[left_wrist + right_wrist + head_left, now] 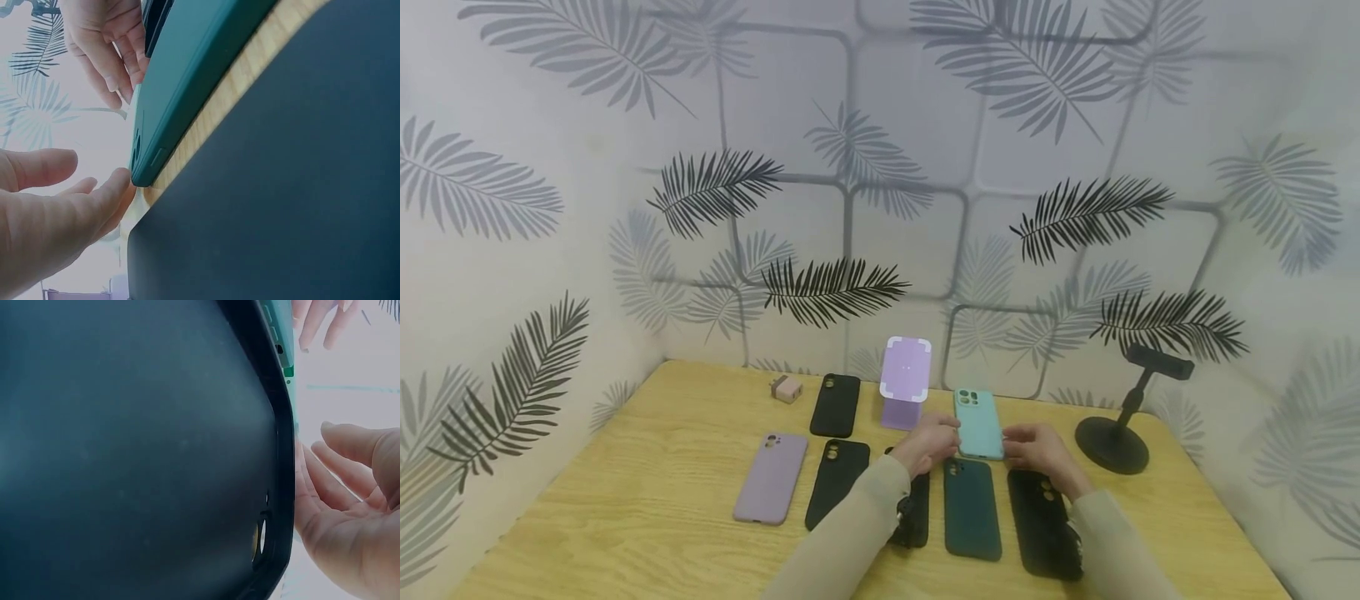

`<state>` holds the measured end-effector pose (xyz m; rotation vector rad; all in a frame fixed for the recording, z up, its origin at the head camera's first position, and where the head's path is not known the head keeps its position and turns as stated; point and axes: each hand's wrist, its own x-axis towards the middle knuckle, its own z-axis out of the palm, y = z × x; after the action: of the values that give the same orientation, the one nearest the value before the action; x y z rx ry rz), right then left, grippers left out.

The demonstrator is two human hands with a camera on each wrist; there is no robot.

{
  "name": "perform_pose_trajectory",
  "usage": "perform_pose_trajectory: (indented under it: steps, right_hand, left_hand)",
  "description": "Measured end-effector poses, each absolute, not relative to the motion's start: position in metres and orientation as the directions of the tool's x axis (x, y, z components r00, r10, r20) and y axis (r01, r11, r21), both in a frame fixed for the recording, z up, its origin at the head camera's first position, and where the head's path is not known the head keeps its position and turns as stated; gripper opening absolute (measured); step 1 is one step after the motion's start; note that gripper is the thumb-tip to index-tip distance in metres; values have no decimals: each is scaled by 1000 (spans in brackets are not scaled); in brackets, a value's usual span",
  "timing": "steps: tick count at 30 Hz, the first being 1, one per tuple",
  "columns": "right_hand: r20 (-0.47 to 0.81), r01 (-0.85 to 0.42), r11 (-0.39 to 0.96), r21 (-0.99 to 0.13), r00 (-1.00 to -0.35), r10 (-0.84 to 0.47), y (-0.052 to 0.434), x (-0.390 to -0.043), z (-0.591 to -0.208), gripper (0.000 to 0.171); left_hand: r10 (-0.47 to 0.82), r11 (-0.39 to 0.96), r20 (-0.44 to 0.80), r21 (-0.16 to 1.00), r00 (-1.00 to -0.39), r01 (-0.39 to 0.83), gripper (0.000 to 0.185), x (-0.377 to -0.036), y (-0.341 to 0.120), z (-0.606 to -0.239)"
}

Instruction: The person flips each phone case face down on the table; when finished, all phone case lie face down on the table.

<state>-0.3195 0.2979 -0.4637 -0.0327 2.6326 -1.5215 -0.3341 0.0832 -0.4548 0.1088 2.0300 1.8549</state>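
A mint-green phone case (pixel 977 423) lies flat on the wooden table (pixel 647 500), between my two hands. My left hand (pixel 950 437) reaches in from the left, its fingertips at the case's left edge. My right hand (pixel 1012 442) comes from the right, with its fingers by the lower right corner. In the left wrist view the left hand's fingers (pixel 94 194) are straight and end beside a dark green case (pixel 187 81). In the right wrist view the right hand's fingers (pixel 340 481) are loosely bent and hold nothing, next to a black case (pixel 137 437).
Below the hands lie a dark green case (pixel 972 508) and black cases (pixel 1045 525). A lilac case (pixel 771 477) and two more black cases (pixel 837 483) lie to the left. A purple stand (pixel 906 379), a pink charger (pixel 786 388) and a black phone stand (pixel 1112 433) sit behind; walls enclose the table.
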Motion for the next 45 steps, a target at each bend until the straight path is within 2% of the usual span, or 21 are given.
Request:
perform_pose_trajectory:
  steps: [5,15,24,35,45]
  right_hand:
    - [-68,12,476,-880,-993,-100,303,-318,-466,42]
    - [36,-90,441,-893,-991,-130,319,-301,-456,46]
    - [-6,-76,423,-903,-982,-190,330,-281,-453,46]
    - [-2,-69,414,-907,-986,-169,336,-255,-451,49]
    - [-58,-53,550,-833,-982,-182,364,-237,-455,45]
  left_hand:
    - [302,135,-224,972,-927,-191,48,-333,82,-453]
    - [342,154,-59,988,-938,-6,42,-315,85,-444]
    - [416,159,-75,987,-906,-9,36,-285,85,-442]
    - [482,172,-97,985,-871,-14,37,-264,85,-447]
    - [533,239,-102,970,-840,34,46,-255,89,-450]
